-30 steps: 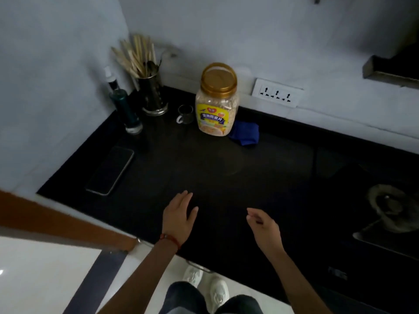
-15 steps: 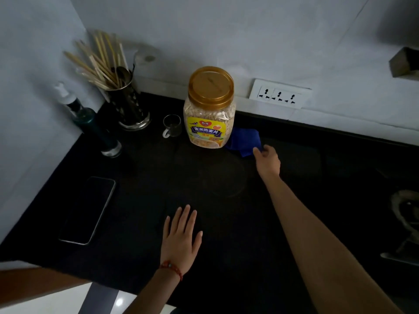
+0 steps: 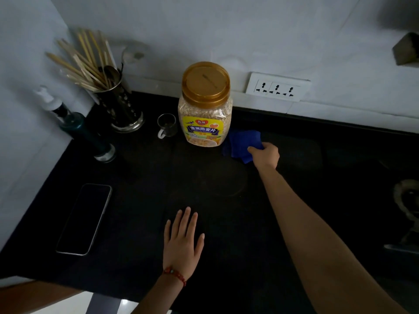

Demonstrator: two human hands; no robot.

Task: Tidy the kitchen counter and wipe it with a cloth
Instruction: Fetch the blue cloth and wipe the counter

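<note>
Cloth: blue cloth point(image 3: 243, 142), soft and crumpled, lies on the counter at about one o'clock from the frame's centre, just beside the oat jar on its right.
Head view, right hand: right hand point(image 3: 265, 154) reaches far out with the arm stretched, its fingers curled onto the cloth's near edge; it looks like a pinch on the fabric, though the dim light leaves the grip itself unclear.
Head view, left hand: left hand point(image 3: 183, 241) lies flat and spread, palm down, at six o'clock, holding nothing; likely a brace while the body leans forward.
Counter: black counter point(image 3: 140, 200), smooth and faintly glossy, with a pale ring mark near its middle.
Oat jar: clear plastic oat jar point(image 3: 205, 109) with a gold screw lid, upright at twelve o'clock by the wall.
Glass cup: small glass cup point(image 3: 167, 125), just left of the jar.
Utensil holder: perforated metal utensil holder point(image 3: 120, 112) at ten o'clock, chopsticks fanned out of it.
Bottle: dark green bottle point(image 3: 86, 132), leaning in the wide lens.
Phone: phone point(image 3: 84, 219), flat, screen dark, at eight o'clock.
Step in hand: picking up the cloth; wiping not yet begun.
</note>
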